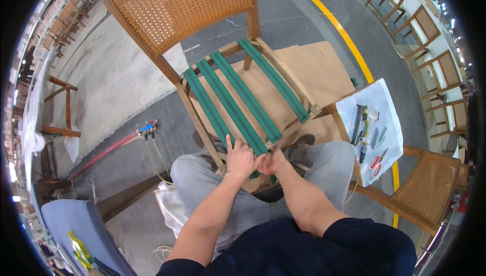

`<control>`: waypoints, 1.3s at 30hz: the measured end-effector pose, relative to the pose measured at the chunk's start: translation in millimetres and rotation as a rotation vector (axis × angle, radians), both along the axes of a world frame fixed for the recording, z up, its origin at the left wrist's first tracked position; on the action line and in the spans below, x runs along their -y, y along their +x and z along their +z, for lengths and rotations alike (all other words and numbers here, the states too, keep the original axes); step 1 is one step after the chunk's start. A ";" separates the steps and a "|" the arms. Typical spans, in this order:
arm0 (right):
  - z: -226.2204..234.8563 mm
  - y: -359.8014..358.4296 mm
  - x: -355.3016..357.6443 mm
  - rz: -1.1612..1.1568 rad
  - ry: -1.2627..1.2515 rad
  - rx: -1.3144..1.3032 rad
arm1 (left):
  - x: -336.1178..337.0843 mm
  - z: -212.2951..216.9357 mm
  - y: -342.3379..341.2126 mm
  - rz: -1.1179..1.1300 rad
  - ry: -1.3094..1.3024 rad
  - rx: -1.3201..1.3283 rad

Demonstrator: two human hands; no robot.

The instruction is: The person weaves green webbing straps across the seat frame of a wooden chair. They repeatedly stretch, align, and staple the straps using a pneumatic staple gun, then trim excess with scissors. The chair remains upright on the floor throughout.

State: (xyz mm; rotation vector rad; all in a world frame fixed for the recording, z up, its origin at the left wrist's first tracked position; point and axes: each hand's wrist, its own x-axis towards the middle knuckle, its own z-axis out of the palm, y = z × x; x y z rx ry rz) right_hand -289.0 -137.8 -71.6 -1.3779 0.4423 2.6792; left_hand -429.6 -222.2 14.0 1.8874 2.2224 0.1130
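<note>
Head view: what is the principal item?

One wooden chair frame, with a cane backrest. Across its open seat run four green straps, each with darker lengthwise lines; three lie toward the left, the fourth apart on the right. The frame stands before the seated person, its near rail between the knees.

State of the hands?

Left hand: laid at the near ends of the left-hand straps, fingers loosely bent, index finger stretched forward; whether it pinches a strap, I cannot tell. Right hand: just beside it at the near rail, fingers curled in; what they hold, if anything, is hidden.

Items to the right?

One board under a white sheet. On it: one black and silver tool, several grey strips, one pair of scissors with red and white handles. Near the board, one cane-backed chair.

Markings and lettering?

One yellow and green package, lower left, on a blue-grey pad: dark printed lettering, small and slanted. On the floor, one painted yellow line.

Remaining stock?

Brown cardboard beneath the frame; blue fittings with pale hoses on the floor, left.
</note>
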 end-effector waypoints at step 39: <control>-156.9 -68.7 -83.1 -0.057 0.074 0.263 | 9.4 -102.4 51.7 2.130 -0.329 2.333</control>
